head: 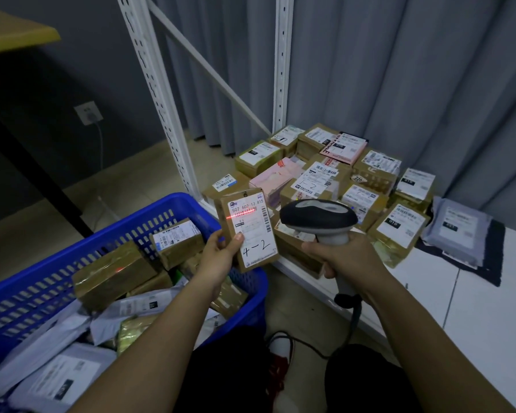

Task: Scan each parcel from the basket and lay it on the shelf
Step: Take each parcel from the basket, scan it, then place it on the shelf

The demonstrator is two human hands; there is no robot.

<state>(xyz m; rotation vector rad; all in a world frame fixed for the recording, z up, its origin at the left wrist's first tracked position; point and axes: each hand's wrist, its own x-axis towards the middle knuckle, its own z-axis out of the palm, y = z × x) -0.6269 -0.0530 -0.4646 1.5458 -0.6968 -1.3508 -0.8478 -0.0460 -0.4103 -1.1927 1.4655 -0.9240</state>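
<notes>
A: Ok, status on the hands?

B: Left hand holds a small cardboard parcel upright above the near corner of the blue basket. Grip is clamped on it: thumb on the label face, fingers curled behind. Label faces the camera, "4-2" handwritten at the bottom.

A: Right?

B: Right hand is wrapped round the handle of a grey and black barcode scanner, head pointed at the parcel. Red laser line sits across the barcode near the top of the label. Scanner cable runs down to the floor.

A: Basket contents?

B: Taped cardboard boxes plus grey poly mailers, piled loosely. A faint red spot shows on the largest box.

A: Shelf?

B: Lowest white shelf board of a white metal rack. A cluster of labelled parcels is packed tightly in the back-left corner, some stacked. A grey mailer lies on a dark one just to the right of the cluster. The held parcel is off the shelf, just in front of its left end.

A: Anything else?

B: Grey curtain behind the rack, a wall socket to the left.
</notes>
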